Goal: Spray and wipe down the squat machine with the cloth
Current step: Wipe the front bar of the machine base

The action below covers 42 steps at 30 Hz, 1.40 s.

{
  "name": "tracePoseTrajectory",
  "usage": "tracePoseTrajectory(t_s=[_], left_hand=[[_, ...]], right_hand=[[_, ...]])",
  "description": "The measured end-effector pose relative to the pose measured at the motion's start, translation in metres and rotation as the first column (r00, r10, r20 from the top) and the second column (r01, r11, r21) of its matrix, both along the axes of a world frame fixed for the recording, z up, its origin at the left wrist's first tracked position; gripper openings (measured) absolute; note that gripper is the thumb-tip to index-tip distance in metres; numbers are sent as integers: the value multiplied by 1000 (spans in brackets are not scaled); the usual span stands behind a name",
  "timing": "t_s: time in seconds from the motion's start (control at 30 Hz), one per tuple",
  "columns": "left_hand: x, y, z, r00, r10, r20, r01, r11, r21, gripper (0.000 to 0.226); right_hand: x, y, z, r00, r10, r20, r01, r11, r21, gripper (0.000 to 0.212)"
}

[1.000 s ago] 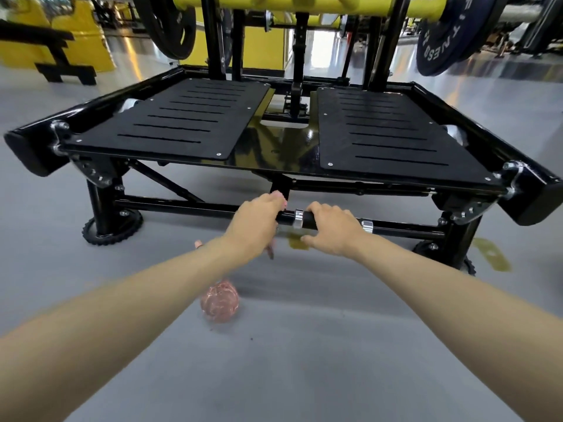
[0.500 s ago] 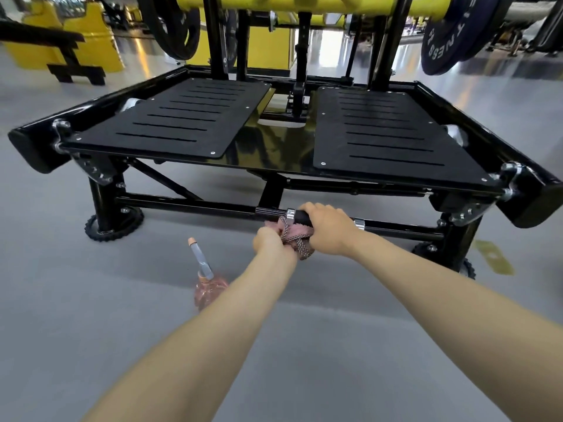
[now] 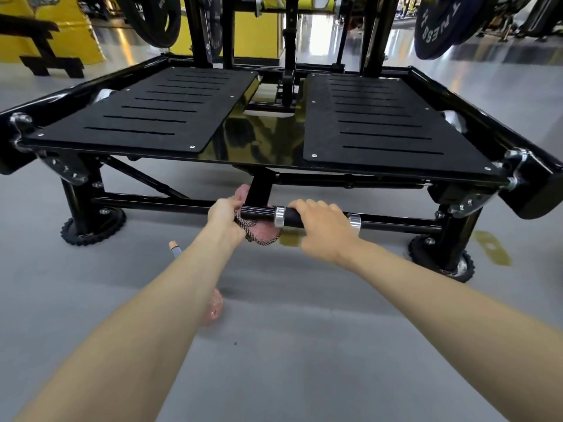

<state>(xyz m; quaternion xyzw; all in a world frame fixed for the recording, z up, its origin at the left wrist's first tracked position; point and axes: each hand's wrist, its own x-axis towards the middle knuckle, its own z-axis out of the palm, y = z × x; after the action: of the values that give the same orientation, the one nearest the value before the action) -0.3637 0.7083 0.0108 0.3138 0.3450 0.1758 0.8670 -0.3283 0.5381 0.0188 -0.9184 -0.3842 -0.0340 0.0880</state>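
Under the front edge of the squat machine [image 3: 262, 141], the left hand [image 3: 227, 216] clutches the pink cloth [image 3: 265, 236], bunched round the low handle bar [image 3: 259, 212]. The right hand [image 3: 323, 226] wraps the bar's black grip just beside it. The spray bottle [image 3: 216, 303] sits on the floor, half hidden behind the left forearm.

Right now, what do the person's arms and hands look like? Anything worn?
Left hand and right hand are both bare: no gloves, rings or watch visible. Both forearms are uncovered right to the frame's edge, with no sleeves, bands or markings showing.
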Motion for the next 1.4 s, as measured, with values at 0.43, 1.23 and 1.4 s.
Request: tracePoseTrajectory(t_s=[0.43, 1.23, 1.4], left_hand=[[-5, -14, -1, 951, 139, -275, 66, 780, 622, 29], [19, 10, 20, 865, -239, -440, 418, -141, 898, 33], [24, 6, 20, 847, -133, -514, 461, -298, 836, 37]], right_hand=[[-3, 1, 3, 1000, -18, -24, 17, 999, -40, 54], [-1, -5, 11, 995, -13, -102, 0, 992, -126, 65], [5, -34, 11, 951, -275, 141, 306, 898, -317, 43]])
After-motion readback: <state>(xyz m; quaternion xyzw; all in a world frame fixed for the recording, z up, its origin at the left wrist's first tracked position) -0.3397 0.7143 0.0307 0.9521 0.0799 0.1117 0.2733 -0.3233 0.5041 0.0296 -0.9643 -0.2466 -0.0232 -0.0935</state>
